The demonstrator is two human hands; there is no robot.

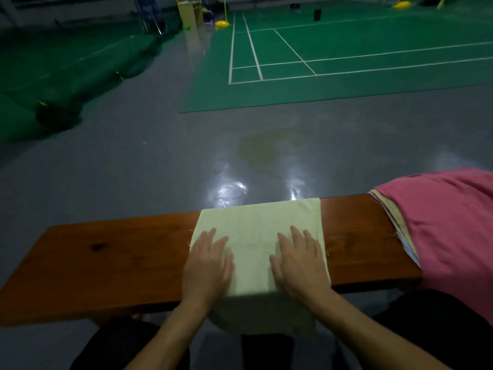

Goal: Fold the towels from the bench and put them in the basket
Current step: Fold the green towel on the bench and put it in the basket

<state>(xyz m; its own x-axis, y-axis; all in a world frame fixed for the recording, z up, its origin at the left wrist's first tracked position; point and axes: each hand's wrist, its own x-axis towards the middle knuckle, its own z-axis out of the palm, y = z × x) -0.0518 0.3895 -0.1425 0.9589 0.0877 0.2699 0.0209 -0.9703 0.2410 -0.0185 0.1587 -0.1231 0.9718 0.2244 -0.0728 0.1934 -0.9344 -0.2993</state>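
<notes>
A pale yellow-green towel (256,222) lies across the middle of the brown wooden bench (106,257), and its near end hangs over the front edge. My left hand (206,265) rests flat on the towel's left side with fingers spread. My right hand (298,263) presses flat on its right side. Neither hand grips the cloth. At the bench's right end sits a pile of towels (400,225) with a pink towel (448,228) draped on top. No basket is in view.
Grey glossy floor (160,156) stretches beyond the bench, with a green badminton court (346,62) further back. Dark netting (58,113) lies heaped on the floor at the far left. My dark-clothed knees (128,345) show below the bench.
</notes>
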